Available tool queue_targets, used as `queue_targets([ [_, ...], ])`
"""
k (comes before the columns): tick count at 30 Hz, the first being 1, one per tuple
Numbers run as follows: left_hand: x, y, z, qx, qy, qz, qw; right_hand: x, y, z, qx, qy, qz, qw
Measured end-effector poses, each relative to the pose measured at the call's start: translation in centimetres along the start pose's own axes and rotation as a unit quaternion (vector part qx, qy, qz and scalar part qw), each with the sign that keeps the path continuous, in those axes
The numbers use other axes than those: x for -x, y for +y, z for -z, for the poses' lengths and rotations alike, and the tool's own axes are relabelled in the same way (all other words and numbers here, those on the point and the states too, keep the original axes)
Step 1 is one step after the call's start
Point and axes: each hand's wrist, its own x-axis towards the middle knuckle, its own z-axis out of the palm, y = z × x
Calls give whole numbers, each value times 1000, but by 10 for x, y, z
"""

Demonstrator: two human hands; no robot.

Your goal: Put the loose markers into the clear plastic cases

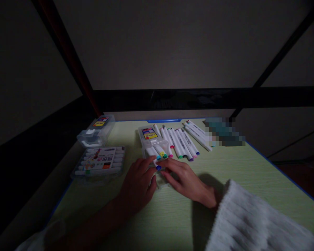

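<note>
A white marker with a blue cap end (157,164) lies between my two hands, over the front of a clear plastic case (144,143). My left hand (139,181) curls in from the left, fingertips at the marker and its thumb lower down. From the right, my right hand (182,178) closes its fingers on the same marker. Inside the case, more markers show yellow, light blue and green ends, such as the yellow one (161,154). My fingers hide part of the case front.
Loose white markers (181,143) lie in a row right of the case, with several more (199,134) behind. At left are a filled marker pack (102,162) and another clear case (101,129). A pixelated item (223,131) lies at the table's (225,164) far right.
</note>
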Motion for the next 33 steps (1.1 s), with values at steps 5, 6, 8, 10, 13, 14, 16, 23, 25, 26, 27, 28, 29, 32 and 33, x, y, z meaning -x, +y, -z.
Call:
queue_targets([
  [5, 0, 0, 0, -1, 1, 6, 1000, -1, -1, 1, 4, -8, -6, 1000],
  [6, 0, 0, 0, -3, -1, 8, 1000, -1, -1, 1, 4, -10, -7, 1000],
  [8, 0, 0, 0, -9, -8, 11, 1000, -1, -1, 1, 4, -13, -8, 1000],
  [10, 0, 0, 0, -16, -12, 15, 1000, -1, -1, 1, 3, -13, -7, 1000],
  [13, 0, 0, -1, -21, -13, 19, 1000, -1, -1, 1, 3, -17, -8, 1000],
  [14, 0, 0, -1, -21, -13, 18, 1000, -1, -1, 1, 4, -17, -9, 1000],
  [16, 0, 0, -1, -21, -11, 16, 1000, -1, -1, 1, 5, -18, -10, 1000],
  [23, 0, 0, -1, -27, -12, 15, 999, -2, -1, 1, 9, -16, -7, 1000],
  [25, 0, 0, -1, -27, -12, 17, 999, -2, -1, 1, 9, -14, -5, 1000],
  [26, 0, 0, -1, -27, -12, 17, 999, -2, -1, 1, 10, -13, -4, 1000],
  [27, 0, 0, -1, -26, -13, 17, 999, -2, -1, 1, 11, -12, -3, 1000],
  [28, 0, 0, 0, -26, -14, 16, 999, -2, -1, 1, 13, -11, -2, 1000],
  [29, 0, 0, 0, -25, -14, 14, 1000, -2, -1, 1, 13, -12, -2, 1000],
  [32, 1, 0, 0, -21, -9, 10, 1000, -2, -2, 2, 12, -13, -6, 1000],
  [33, 0, 0, 1, -20, -8, 9, 1000, -2, -2, 2, 11, -13, -7, 1000],
])
